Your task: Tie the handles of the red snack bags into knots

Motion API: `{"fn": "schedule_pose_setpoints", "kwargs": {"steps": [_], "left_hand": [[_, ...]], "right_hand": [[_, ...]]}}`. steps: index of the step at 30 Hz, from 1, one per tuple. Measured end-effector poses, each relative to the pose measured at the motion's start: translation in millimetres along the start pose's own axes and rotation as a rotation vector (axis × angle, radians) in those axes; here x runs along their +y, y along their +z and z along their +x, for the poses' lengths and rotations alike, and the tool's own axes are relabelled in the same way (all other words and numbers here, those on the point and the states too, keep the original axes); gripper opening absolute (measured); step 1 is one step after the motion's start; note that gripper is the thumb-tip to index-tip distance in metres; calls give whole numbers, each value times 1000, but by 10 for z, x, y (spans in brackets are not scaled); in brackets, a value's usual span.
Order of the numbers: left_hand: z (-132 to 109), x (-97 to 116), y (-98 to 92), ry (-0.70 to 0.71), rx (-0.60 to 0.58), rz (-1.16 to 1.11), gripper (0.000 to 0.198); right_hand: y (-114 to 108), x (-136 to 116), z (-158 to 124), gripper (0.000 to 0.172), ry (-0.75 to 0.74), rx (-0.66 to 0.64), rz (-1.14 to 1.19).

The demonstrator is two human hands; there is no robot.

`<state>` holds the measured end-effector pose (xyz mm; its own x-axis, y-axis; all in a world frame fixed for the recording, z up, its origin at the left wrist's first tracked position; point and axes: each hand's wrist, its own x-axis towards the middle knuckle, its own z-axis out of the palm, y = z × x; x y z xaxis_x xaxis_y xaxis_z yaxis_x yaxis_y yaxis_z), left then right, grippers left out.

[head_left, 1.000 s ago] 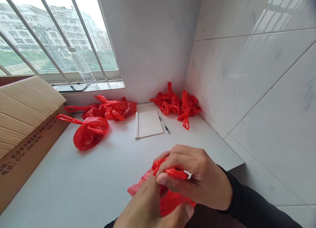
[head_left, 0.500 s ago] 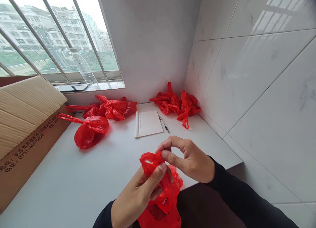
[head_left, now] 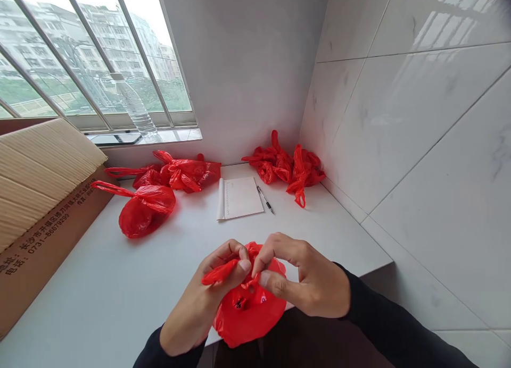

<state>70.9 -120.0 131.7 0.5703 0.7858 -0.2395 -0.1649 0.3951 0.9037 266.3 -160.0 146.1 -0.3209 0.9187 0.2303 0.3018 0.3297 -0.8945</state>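
Note:
A thin red plastic bag point(head_left: 251, 323) hangs at the table's front edge, its top gathered between my two hands. My left hand point(head_left: 207, 288) pinches one part of the bag's top, and a red handle loop sticks out past the thumb. Thumb and fingers of my right hand point(head_left: 301, 275) close on the top from the other side, close to the left fingertips. Dark and pale bits show through the opening or film, but I cannot make out what they are.
Several tied red bags point(head_left: 147, 211) lie on the white table point(head_left: 131, 293) at back left, more red bags point(head_left: 285, 166) at back right. Between them are a notepad point(head_left: 241, 198) and a pen point(head_left: 265, 200). A cardboard box point(head_left: 48, 208) stands left, a bottle point(head_left: 138, 107) on the windowsill.
The bag has come up and forward onto the table's edge. My left hand has shifted left and now pinches a handle loop, with the right hand still at the bag's top.

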Motion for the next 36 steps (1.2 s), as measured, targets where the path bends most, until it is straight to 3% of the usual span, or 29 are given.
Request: {"fn": "schedule_pose_setpoints", "kwargs": {"steps": [3,6,9,11,15,18,21,24,27,36], "left_hand": [[-10,-25,-95,48,-116,152,23],[-24,-40,-140,87,-125,280,18],[-25,-67,-149,188,-52,507,12],[-9,-118,-169,367,59,753,12],[37,-296,-263,784,241,1120,42],[51,-412,-340,922,266,1175,49],[45,-438,-390,919,227,1178,54],[34,-408,-417,882,198,1176,58],[12,-406,-443,849,204,1217,61],[-66,-557,-596,826,261,1214,59]], "right_hand": [[10,106,38,41,-39,71,3],[23,248,96,67,21,-27,73],[64,365,133,57,146,-95,158],[107,421,146,45,178,-91,193],[226,531,167,36,193,-84,300],[328,635,175,40,218,-149,432],[393,701,174,42,238,-175,531],[386,689,176,34,248,-73,507],[341,639,189,26,243,13,462],[284,595,199,21,232,130,390]]}}
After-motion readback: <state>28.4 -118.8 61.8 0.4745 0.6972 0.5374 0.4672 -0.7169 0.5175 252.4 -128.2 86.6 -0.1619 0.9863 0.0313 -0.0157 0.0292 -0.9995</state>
